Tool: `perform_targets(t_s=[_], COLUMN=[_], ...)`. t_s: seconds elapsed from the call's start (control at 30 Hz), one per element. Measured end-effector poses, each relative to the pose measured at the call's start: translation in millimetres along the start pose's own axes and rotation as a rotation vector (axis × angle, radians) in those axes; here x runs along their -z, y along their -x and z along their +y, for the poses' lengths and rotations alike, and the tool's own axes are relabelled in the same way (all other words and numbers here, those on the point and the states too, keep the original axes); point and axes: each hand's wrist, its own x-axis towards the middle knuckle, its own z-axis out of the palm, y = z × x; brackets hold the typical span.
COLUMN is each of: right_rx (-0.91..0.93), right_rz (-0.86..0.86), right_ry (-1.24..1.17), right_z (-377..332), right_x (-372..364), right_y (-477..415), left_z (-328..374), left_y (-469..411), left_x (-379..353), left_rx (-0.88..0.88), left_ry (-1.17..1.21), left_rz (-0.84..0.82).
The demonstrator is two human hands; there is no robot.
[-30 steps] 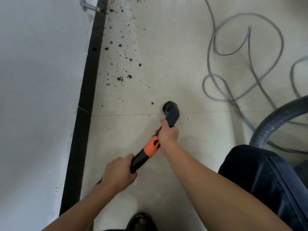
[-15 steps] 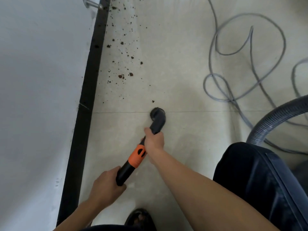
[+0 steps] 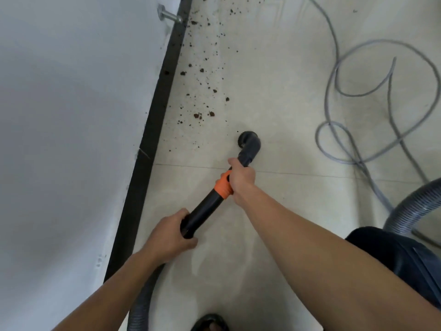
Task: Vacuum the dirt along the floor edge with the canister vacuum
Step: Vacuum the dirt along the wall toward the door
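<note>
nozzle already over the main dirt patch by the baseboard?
No. The nozzle sits on bare tile to the right of and below the dirt, which is scattered further up along the black baseboard.

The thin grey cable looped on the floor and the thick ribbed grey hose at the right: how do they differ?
The thin grey cable is slender and smooth; the thick ribbed grey hose is far fatter and ridged. The cable sprawls flat in crossing loops over the pale floor tiles; the hose rises in one arc beside the dark canister vacuum. Both are grey and flexible.
</note>
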Motion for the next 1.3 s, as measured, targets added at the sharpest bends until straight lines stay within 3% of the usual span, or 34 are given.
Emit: perform_targets(t_s=[0.13, 0.23, 0.43, 0.57, 0.73, 0.9, 1.1, 1.3], right_rx=[-0.002, -0.025, 0.018, 0.018, -0.016, -0.061, 0.088, 0.102], right_rz=[-0.137, -0.18, 0.057, 0.073, -0.097, -0.244, -0.163, -0.161], right_ry=[0.175, 0.12, -0.014, -0.011, -0.076, 0.031, -0.005, 0.006], right_z=[37.9, 35.3, -16.0, -49.2, -32.6, 7.1, -58.1, -82.8], right_x=[-30.2, -37.8, -12.5, -14.8, -33.1, -55.9, -69.8, -75.8], right_y=[15.8, 17.7, 5.0, -9.6, -10.4, 9.3, -34.8, -52.6], left_z=[-36.8, -34.2, 20.7, 37.3, 12.3, -5.6, 39.9, 53.8], left_y=[30.3, 23.2, -32.3, -63.0, -67.9, -41.3, -82.3, -94.1], left_x=[-7.3, -2.3, 10.6, 20.4, 24.7, 30.8, 54.4, 54.4], left_rx=[0.141, 0.129, -0.02, -0.048, 0.014, 0.114, -0.061, -0.103], left_ry=[0.053, 0.08, -0.027, 0.008, 0.127, 0.109, 0.1, 0.114], left_rz=[0.008, 0.015, -0.072, -0.068, -0.014, 0.048, 0.106, 0.152])
